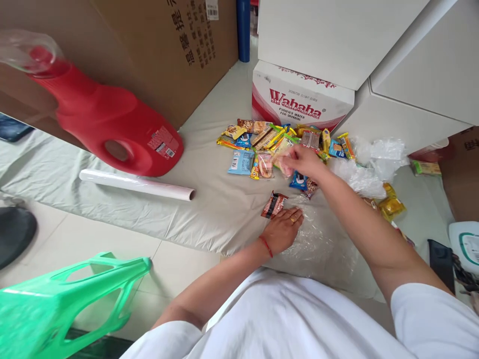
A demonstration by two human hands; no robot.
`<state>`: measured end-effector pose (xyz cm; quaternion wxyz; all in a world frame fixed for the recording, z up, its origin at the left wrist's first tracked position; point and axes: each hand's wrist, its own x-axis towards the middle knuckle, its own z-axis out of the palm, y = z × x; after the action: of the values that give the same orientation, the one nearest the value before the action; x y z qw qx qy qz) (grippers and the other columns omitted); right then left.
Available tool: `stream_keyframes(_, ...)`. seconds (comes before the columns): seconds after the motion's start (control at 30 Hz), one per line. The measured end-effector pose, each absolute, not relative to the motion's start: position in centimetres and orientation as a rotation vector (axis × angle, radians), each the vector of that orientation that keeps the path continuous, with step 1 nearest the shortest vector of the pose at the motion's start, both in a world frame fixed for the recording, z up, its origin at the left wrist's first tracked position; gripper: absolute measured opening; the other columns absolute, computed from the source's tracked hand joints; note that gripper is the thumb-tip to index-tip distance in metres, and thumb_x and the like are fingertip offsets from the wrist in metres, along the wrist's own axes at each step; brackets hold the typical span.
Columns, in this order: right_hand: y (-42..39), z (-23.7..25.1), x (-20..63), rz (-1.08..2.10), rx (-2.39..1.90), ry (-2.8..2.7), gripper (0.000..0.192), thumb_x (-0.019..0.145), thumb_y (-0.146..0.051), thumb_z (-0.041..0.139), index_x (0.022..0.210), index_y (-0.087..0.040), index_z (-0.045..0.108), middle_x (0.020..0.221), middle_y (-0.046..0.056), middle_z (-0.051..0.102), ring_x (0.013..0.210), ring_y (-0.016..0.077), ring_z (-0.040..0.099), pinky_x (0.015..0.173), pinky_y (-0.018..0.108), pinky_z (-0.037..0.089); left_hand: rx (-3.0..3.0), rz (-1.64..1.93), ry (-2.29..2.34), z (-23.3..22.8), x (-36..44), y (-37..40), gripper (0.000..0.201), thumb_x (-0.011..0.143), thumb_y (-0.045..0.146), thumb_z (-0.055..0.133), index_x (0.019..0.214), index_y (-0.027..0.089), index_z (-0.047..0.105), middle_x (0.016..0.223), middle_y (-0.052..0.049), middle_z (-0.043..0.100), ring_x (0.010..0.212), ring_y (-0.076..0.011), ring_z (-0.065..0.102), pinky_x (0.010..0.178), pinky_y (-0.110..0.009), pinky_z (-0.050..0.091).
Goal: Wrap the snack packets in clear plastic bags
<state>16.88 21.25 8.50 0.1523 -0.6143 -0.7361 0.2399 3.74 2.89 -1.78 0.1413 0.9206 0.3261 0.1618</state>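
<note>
My left hand (282, 233) lies flat, fingers stretched out, at the edge of a sheet of clear plastic film (318, 239) on the cloth. Just beyond its fingertips is a brown snack packet (274, 205) with a dark band. Farther forward, my right hand (304, 162) reaches into a pile of wrapped snacks (267, 137). Its fingers are closed on a clear, pinkish snack packet (287, 160), partly hidden by the hand. Close by lie a light blue packet (240, 162), another clear pinkish packet (265, 165) and a dark blue packet (298, 180).
Behind the snacks stands a Wahaha water carton (299, 99) below white furniture. Crumpled clear bags (377, 159) and a yellow packet (391, 202) lie right. Leftward are a white roll (138, 185), a red jug (123, 124), a large cardboard box (149, 50) and a green stool (75, 289).
</note>
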Motion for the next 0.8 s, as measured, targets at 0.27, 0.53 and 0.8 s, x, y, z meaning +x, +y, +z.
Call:
stream_keyframes(0.27,19.4,3.1,6.3,0.453,-2.032,-2.054,0.084,0.085,-0.057,0.071,0.145,-0.005,0.043,0.135,0.029,0.056,0.124,0.0456,0.053,0.101,0.055,0.044,2.558,0.584,0.934,-2.3,4.1,3.1,0.036,0.099,0.017,0.046,0.128,0.01,0.066,0.137,-0.017,0.067,0.141,-0.0302,0.053,0.12,-0.048,0.04)
stream_keyframes(0.53,18.4,3.8,10.0,0.891,-1.695,-1.959,0.058,0.088,-0.028,0.065,0.141,-0.012,0.048,0.123,0.013,0.069,0.107,0.0262,0.066,0.096,0.038,0.052,2.57,0.528,0.937,-2.1,3.9,2.9,0.04,0.099,0.018,0.047,0.135,0.01,0.062,0.141,-0.018,0.064,0.141,-0.0271,0.051,0.119,-0.046,0.041)
stream_keyframes(0.8,6.6,12.7,23.3,0.648,-1.384,-2.396,0.068,0.091,-0.036,0.063,0.154,-0.023,0.041,0.143,0.012,0.06,0.126,0.0315,0.059,0.104,0.043,0.047,2.439,0.688,0.921,-3.0,3.5,3.6,0.053,0.093,0.003,0.039,0.143,0.01,0.053,0.151,-0.017,0.055,0.147,-0.0243,0.045,0.122,-0.045,0.04)
